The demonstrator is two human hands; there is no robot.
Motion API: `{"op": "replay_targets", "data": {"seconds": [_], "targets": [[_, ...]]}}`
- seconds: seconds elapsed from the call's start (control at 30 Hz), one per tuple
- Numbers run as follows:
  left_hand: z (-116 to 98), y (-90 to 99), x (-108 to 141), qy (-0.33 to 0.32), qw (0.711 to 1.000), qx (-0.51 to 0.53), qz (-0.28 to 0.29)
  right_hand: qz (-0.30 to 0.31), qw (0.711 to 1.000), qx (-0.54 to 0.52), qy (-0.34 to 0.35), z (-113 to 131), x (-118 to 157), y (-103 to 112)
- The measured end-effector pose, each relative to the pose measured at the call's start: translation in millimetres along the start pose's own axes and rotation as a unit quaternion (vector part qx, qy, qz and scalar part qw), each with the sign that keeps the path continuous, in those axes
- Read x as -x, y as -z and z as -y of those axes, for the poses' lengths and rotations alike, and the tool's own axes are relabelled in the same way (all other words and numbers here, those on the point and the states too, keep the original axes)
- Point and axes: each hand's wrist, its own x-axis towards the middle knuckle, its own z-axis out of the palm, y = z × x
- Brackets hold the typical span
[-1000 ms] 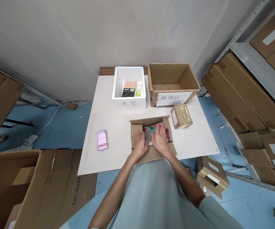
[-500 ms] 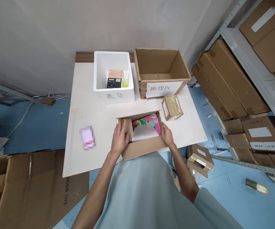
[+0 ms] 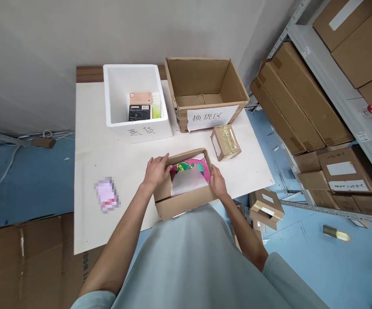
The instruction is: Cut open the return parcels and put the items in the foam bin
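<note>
An open cardboard box (image 3: 186, 204) lies at the table's front edge, close to my body. Inside it are a pink and green package (image 3: 202, 165) and a whitish sheet (image 3: 188, 182) that covers part of the package. My left hand (image 3: 157, 171) grips the box at its left end, near the back corner. On the right end wall, my right hand (image 3: 217, 181) holds the box, fingers wrapped over the side. A small taped carton (image 3: 226, 142) stands just behind my right hand, apart from it.
At the table's back stand a white foam box (image 3: 141, 132) with small packages inside and a large open carton (image 3: 207, 66). A blurred pinkish item (image 3: 106, 194) lies left on the table (image 3: 89, 150). Shelves (image 3: 330, 60) with cartons rise at right.
The view has shifted. My left hand has moved from the box's left flap towards its back left corner, and the box is slightly more tilted. My right hand keeps its hold.
</note>
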Motion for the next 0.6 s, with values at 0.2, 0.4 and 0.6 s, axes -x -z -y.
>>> {"op": "replay_targets", "data": {"seconds": [0.2,0.4,0.6], "targets": [[-52.2,-7.9,-14.5,-0.156,0.986,-0.061,0.024,-0.019,1.000,-0.012,0.003,-6.8,-0.1,-6.6],[-113.4,-38.7,-38.5,-0.286,0.935,-0.146,0.154,-0.037,0.999,-0.030,0.020,-9.9,-0.3,-9.1],[-120.4,-47.2,-30.8,-0.257,0.944,-0.082,0.192,-0.034,0.999,-0.029,0.017,-8.4,2.4,-6.7]]}}
